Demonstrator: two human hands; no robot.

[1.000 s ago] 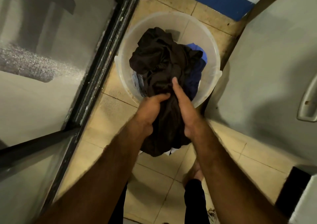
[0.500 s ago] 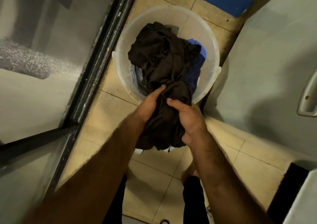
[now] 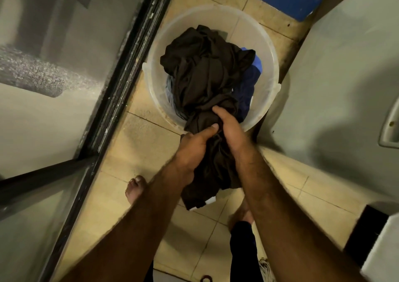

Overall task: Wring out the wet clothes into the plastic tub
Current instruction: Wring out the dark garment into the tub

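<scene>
Cloth (image 3: 203, 81), dark and bunched, is gripped tight by the left hand (image 3: 193, 145) and right hand (image 3: 232, 130), set side by side at the near rim of the tub (image 3: 272, 62), its far end heaped inside, probably so that twisted-out water is caught there.

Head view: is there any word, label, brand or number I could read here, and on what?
None can be read.
The plastic tub, dark garment, blue cloth and grey door show no writing.
A white patch at the garment's lower edge may be a label; too small to read.
</scene>
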